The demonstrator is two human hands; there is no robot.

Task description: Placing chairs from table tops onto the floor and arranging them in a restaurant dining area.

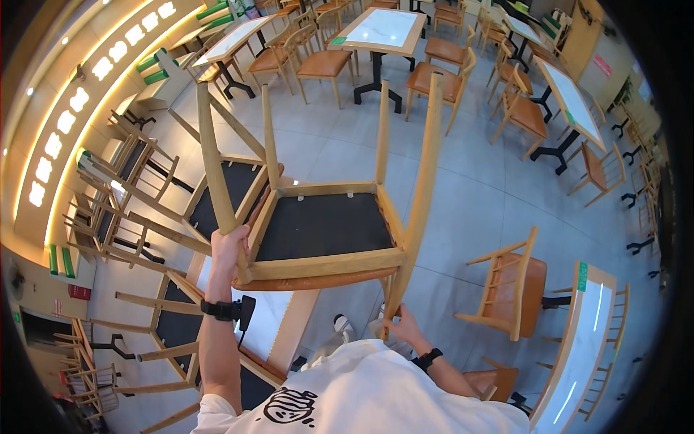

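An upside-down wooden chair [328, 266] is held before me, its legs pointing up and the dark underside of its seat showing. My left hand [232, 247] grips the base of its near left leg. Lower right, my right hand [404, 324] holds the chair's wooden back at its lower end. Under and left of the held chair is a marble-look table [265, 320] with a wooden edge. More upturned chairs, one with a dark seat underside [225, 190], rest on the left, legs up.
An upright chair with an orange-brown seat [528, 293] stands at the right by a long table [585, 325]. Further off are a table [382, 30], a chair [323, 64] and several similar sets. Green-and-white bench seating [157, 70] lines the left wall. Grey floor tiles [461, 200] show between them.
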